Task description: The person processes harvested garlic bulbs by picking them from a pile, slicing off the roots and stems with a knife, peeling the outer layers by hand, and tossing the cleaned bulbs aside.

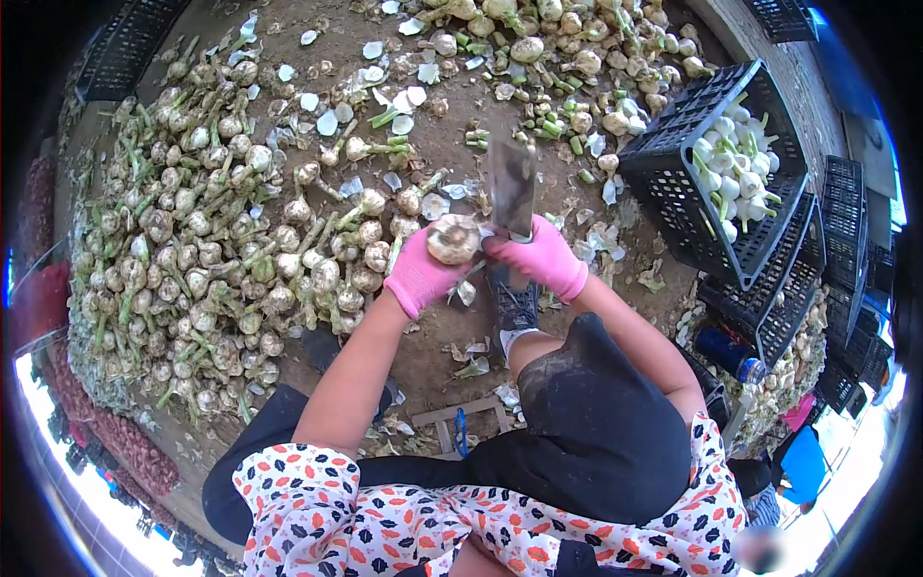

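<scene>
My left hand, in a pink glove, is closed around a garlic bulb with dirty, pale outer skin. My right hand, gloved in pink too, grips the handle of a cleaver. Its wide metal blade points up and away from me, just right of the bulb. Both hands are close together above the dirt floor, in front of my knees. Most of the cleaver's handle is hidden inside my right fist. Left of my hands lies a large heap of untrimmed garlic with stems on.
A black plastic crate at the right holds cleaner white garlic. More crates stand behind it. Farther off is another pile of garlic with cut green stems. Peeled skins litter the ground. A blue can lies lower right.
</scene>
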Action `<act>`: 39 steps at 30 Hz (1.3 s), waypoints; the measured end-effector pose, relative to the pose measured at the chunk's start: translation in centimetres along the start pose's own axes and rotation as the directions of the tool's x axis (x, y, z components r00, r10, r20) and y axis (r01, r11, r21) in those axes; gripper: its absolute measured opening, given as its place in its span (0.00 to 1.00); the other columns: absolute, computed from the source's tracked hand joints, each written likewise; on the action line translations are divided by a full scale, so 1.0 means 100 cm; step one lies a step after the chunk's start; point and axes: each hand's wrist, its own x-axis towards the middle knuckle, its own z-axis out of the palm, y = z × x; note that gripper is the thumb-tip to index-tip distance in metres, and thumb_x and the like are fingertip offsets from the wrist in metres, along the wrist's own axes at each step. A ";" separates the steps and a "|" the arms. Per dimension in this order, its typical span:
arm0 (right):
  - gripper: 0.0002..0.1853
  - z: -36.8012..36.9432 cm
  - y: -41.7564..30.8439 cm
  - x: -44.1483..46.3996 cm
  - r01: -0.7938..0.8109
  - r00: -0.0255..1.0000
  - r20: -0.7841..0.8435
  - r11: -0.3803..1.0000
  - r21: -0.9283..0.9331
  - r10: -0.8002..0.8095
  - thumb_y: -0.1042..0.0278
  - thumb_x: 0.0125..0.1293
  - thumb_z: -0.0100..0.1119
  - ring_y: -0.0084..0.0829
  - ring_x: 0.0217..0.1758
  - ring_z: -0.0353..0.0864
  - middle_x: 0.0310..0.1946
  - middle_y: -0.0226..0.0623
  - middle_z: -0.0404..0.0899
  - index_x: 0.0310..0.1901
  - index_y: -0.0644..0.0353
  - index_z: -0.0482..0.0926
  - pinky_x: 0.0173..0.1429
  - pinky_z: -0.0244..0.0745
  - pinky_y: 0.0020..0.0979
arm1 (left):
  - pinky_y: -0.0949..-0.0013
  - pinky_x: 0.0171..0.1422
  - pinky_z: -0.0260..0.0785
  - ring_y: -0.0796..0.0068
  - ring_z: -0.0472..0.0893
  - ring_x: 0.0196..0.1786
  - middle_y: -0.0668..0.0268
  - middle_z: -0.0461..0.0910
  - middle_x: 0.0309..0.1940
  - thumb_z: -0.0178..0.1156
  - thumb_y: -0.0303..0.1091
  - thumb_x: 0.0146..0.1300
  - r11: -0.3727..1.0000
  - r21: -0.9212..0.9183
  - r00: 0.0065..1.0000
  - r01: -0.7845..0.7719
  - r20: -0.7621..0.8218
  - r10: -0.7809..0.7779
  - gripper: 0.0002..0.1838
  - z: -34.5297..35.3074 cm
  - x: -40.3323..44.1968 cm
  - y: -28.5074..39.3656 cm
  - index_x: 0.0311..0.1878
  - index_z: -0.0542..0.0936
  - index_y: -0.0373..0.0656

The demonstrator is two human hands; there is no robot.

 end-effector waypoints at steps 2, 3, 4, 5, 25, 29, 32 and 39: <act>0.10 -0.005 -0.012 0.000 0.151 0.976 0.002 0.671 -0.726 -0.217 0.62 0.58 0.66 0.39 0.38 0.83 0.34 0.40 0.83 0.36 0.58 0.80 0.41 0.76 0.34 | 0.69 0.53 0.74 0.71 0.84 0.46 0.62 0.84 0.43 0.72 0.35 0.50 0.988 0.147 0.994 0.038 -0.109 -0.022 0.22 -0.004 0.000 -0.008 0.48 0.79 0.40; 0.12 -0.005 -0.008 0.003 0.142 0.960 0.013 0.449 -0.882 -0.278 0.62 0.52 0.68 0.47 0.36 0.81 0.32 0.42 0.79 0.32 0.57 0.76 0.39 0.75 0.39 | 0.67 0.52 0.75 0.67 0.84 0.45 0.60 0.85 0.41 0.68 0.36 0.54 0.986 0.160 0.992 0.037 -0.122 -0.017 0.17 -0.004 -0.002 -0.002 0.46 0.80 0.40; 0.12 -0.004 -0.008 0.000 0.144 0.961 0.016 0.451 -0.881 -0.275 0.62 0.52 0.68 0.47 0.36 0.81 0.32 0.42 0.79 0.32 0.57 0.76 0.39 0.75 0.39 | 0.67 0.52 0.75 0.67 0.84 0.45 0.60 0.85 0.41 0.68 0.36 0.54 0.986 0.159 0.992 0.042 -0.125 -0.022 0.17 -0.006 -0.003 -0.010 0.46 0.80 0.40; 0.13 -0.005 -0.010 -0.004 0.259 0.922 0.124 0.345 -0.902 -0.368 0.60 0.51 0.67 0.47 0.36 0.81 0.33 0.41 0.79 0.35 0.55 0.76 0.40 0.76 0.41 | 0.67 0.51 0.75 0.67 0.84 0.45 0.60 0.84 0.41 0.67 0.37 0.56 0.930 0.367 0.999 -0.023 -0.018 0.031 0.17 -0.010 -0.001 -0.024 0.47 0.80 0.41; 0.16 -0.090 0.023 0.014 -0.291 0.887 -0.409 0.431 -0.854 -0.212 0.57 0.54 0.64 0.48 0.46 0.80 0.37 0.48 0.82 0.40 0.57 0.79 0.51 0.74 0.43 | 0.68 0.48 0.76 0.69 0.83 0.40 0.59 0.82 0.39 0.65 0.29 0.58 0.907 -0.271 0.898 0.323 0.389 -0.203 0.24 -0.021 -0.034 0.020 0.56 0.70 0.34; 0.18 -0.063 0.039 0.015 -0.110 0.944 -0.269 0.581 -0.806 -0.194 0.56 0.52 0.64 0.46 0.45 0.81 0.37 0.49 0.82 0.39 0.60 0.79 0.49 0.75 0.41 | 0.67 0.51 0.74 0.69 0.80 0.41 0.62 0.80 0.43 0.66 0.27 0.53 0.745 -0.520 0.903 0.417 0.334 -0.271 0.27 -0.016 -0.026 0.019 0.57 0.70 0.35; 0.15 -0.043 0.021 0.012 -0.037 0.977 -0.190 0.798 -0.602 -0.098 0.60 0.51 0.64 0.41 0.36 0.83 0.29 0.45 0.82 0.34 0.62 0.78 0.40 0.75 0.37 | 0.65 0.50 0.72 0.61 0.78 0.46 0.63 0.77 0.41 0.58 0.21 0.47 0.804 0.391 0.891 -0.448 0.273 0.364 0.18 -0.016 -0.023 0.033 0.43 0.80 0.48; 0.13 -0.007 0.018 0.006 0.327 0.941 0.192 0.599 -0.731 -0.278 0.65 0.52 0.61 0.46 0.40 0.82 0.33 0.51 0.80 0.37 0.63 0.79 0.43 0.75 0.40 | 0.60 0.52 0.70 0.58 0.78 0.46 0.62 0.76 0.39 0.57 0.22 0.41 0.851 0.413 0.884 -0.324 0.452 0.117 0.14 -0.015 -0.033 0.056 0.34 0.80 0.49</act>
